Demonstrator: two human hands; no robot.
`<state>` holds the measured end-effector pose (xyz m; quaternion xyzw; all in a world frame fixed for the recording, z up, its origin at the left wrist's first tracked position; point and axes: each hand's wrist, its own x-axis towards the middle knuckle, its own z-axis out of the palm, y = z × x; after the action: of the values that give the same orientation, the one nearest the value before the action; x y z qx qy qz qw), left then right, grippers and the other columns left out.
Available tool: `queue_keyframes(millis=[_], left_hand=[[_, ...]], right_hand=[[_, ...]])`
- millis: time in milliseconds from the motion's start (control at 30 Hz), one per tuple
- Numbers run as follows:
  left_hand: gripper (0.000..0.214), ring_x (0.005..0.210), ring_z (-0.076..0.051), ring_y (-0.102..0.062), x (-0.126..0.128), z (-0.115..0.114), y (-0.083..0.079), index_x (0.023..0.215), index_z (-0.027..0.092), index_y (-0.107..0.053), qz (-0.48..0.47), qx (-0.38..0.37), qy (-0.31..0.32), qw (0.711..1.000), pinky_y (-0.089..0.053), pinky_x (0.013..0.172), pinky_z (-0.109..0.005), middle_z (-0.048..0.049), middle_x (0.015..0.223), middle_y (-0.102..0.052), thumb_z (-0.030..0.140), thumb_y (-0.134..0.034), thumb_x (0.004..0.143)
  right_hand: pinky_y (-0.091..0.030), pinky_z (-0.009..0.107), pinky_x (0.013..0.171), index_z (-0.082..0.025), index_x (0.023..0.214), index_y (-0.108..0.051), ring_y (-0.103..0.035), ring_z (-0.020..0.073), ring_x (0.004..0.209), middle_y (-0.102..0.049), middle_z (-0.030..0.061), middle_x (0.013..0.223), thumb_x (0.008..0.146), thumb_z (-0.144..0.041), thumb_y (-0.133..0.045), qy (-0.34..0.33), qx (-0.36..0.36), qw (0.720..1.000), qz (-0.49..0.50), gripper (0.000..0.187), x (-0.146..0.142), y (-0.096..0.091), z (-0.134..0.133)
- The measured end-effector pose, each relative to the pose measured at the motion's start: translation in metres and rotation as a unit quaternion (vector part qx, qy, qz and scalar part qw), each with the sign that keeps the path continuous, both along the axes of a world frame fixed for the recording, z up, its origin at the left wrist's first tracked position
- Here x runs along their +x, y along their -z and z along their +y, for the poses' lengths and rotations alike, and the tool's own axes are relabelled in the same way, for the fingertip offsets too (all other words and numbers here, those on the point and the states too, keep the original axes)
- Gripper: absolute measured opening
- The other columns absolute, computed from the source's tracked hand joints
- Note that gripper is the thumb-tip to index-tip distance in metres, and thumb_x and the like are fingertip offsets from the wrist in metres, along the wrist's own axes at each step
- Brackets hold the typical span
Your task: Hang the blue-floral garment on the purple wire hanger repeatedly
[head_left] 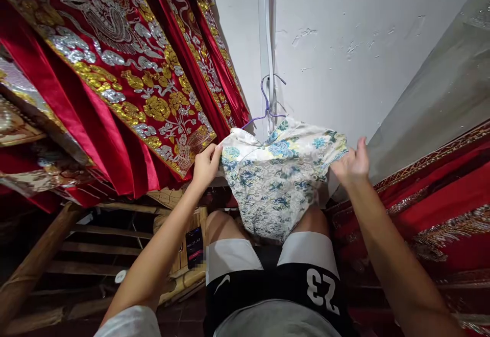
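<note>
Both bare arms reach forward, level with each other. The left hand [206,166] is curled closed, its fingers pinched against the thumb. The right hand [352,166] is loosely open, fingers [362,148] raised.

A white floral garment [275,184] with blue and yellow blossoms hangs from a purple hanger [264,107].

Cream garment [275,184] bears blue-green flowers; robes [126,87] red-gold.
</note>
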<state>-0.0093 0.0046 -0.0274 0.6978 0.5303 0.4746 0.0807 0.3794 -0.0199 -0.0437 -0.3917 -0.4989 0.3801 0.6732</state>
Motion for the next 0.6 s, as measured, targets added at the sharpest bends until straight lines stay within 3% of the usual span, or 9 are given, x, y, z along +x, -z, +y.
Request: queue_keyframes(millis=[133,233,367,467,600], left_hand=[[0.031,0.064,-0.013,-0.043,0.011,-0.001,-0.010,0.079,0.020,-0.056,-0.154,0.067,-0.008,0.986,-0.036,0.061,-0.026,0.0026,0.069,-0.049,0.048,-0.059,0.093],[0.032,0.063,-0.012,-0.044,0.020,-0.002,-0.034,0.081,0.019,-0.058,-0.233,0.089,0.003,0.968,-0.038,0.059,-0.026,0.0017,0.071,-0.052,0.049,-0.066,0.088],[0.028,0.063,-0.013,-0.044,0.024,-0.007,-0.057,0.080,0.020,-0.060,-0.261,0.102,0.018,0.960,-0.039,0.060,-0.029,-0.0004,0.074,-0.055,0.046,-0.068,0.086],[0.024,0.064,-0.013,-0.045,0.015,-0.007,-0.057,0.081,0.020,-0.060,-0.263,0.119,0.003,0.957,-0.039,0.062,-0.030,-0.0010,0.075,-0.056,0.043,-0.064,0.089],[0.023,0.069,-0.012,-0.044,-0.007,-0.013,-0.040,0.084,0.016,-0.059,-0.228,0.128,-0.040,0.964,-0.036,0.066,-0.027,0.0015,0.075,-0.051,0.037,-0.061,0.092]], right_hand=[[-0.059,0.047,0.092,-0.021,0.101,-0.068,-0.069,0.0330,0.115,-0.074,0.0120,0.109,0.076,-0.068,-0.074,0.076,0.051,0.995,0.044,0.054,0.008,-0.022,0.008],[-0.059,0.049,0.094,-0.023,0.100,-0.068,-0.065,0.0325,0.121,-0.071,0.0131,0.119,0.081,-0.066,-0.070,0.098,0.094,0.988,0.077,0.047,0.010,-0.043,0.016],[-0.058,0.051,0.096,-0.027,0.106,-0.068,-0.059,0.0335,0.133,-0.068,0.0114,0.129,0.085,-0.069,-0.061,0.117,0.108,0.985,0.073,0.048,0.012,-0.060,0.031],[-0.057,0.050,0.099,-0.027,0.109,-0.067,-0.059,0.0332,0.133,-0.069,0.0113,0.128,0.086,-0.070,-0.060,0.085,0.084,0.991,0.060,0.050,0.004,-0.064,0.043],[-0.055,0.049,0.104,-0.024,0.111,-0.068,-0.062,0.0321,0.128,-0.073,0.0120,0.119,0.086,-0.072,-0.060,0.027,0.062,0.997,0.026,0.055,-0.020,-0.066,0.041]])
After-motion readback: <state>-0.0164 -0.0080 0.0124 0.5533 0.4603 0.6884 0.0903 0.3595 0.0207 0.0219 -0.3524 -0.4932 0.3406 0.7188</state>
